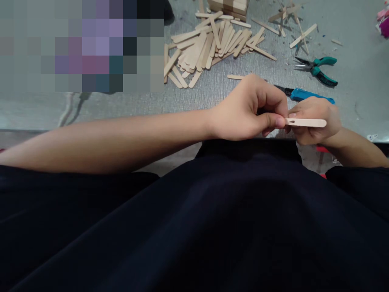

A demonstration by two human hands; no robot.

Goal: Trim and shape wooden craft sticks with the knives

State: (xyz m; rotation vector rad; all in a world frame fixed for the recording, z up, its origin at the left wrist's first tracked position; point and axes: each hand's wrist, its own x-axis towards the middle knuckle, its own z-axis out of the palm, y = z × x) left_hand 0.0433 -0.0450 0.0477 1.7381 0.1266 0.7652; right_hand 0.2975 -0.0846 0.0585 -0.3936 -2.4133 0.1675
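Note:
A pale wooden craft stick (310,122) is held level just over the table's near edge, with a small dark mark or hole towards its left part. My left hand (252,109) pinches its left end between thumb and fingers. Curled closed behind the same stick, my right hand (317,119) has its thumb and fingers against it near the mark; part of its grip is hidden. Right behind the hands lies a blue utility knife (311,95), blade pointing left. Another craft stick (234,76) lies flat behind my left hand.
A large loose pile of craft sticks (212,44) spreads at the back, near stacked bundles (229,7). Crossed sticks and splinters (302,35) lie back right. Green-handled pliers (319,69) rest on the right of the grey table (146,103). The upper left is pixelated.

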